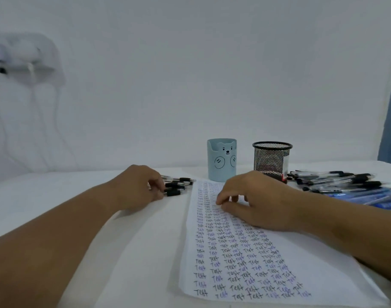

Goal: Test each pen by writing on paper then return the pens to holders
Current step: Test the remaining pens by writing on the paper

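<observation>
The pens (175, 185) at eleven o'clock of the paper (245, 258) look light, stiff and slick, so we'd pinch one at its black rubber grip (it should lift easily). They are clear-barrelled, black-tipped. Our left hand (139, 187) touches that pile, fingers curled; whether it grips one we cannot tell. Our right hand (254, 201) rests loosely curled on the paper, holding nothing.

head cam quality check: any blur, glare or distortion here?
Head view: light soft and flat, no glare; faint shadows under both forearms. Motion blur smears the pens on the right and the wall fixture. Handwriting on the paper sharp near, mushy far. Wide-angle stretch at the edges.
</observation>
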A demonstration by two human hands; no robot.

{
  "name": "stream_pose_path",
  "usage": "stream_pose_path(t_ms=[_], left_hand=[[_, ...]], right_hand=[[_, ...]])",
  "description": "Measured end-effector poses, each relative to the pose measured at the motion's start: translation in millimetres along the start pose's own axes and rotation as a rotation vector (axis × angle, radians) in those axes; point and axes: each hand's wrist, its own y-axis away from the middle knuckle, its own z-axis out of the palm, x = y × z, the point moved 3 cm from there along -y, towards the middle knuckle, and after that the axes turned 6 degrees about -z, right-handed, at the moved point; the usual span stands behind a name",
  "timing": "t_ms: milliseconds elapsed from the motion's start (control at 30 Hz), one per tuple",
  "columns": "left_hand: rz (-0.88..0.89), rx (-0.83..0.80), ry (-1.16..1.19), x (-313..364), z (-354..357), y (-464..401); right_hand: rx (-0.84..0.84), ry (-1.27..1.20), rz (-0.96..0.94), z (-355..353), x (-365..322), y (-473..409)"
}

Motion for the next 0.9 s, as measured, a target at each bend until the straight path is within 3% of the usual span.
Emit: stream_pose_path(t_ms=[400,567,633,733,900], left_hand=[[-0.005,0.018,0.122,7.9,-4.7,4.3],[0.139,0.127,0.291,31.1,-13.6,12.4],[0.205,0.089,0.351,49.5,-11.5,18.3],[0.305,0.028,0.35,73.4,-2.3,25.8],[0.151,-0.026,0.584,81.2,-0.5,27.1]], right_hand=[[0.009,-0.034,0.031,2.6,6.5,1.0],[0.17,0.013,0.062,-1.6,7.2,0.2],[0.252,0.05,0.076,-4.9,6.1,-2.0],[0.224,0.081,0.09,-5.1,3.8,-4.6],[0.183,0.105,0.134,-7.2,12.4,-5.7]])
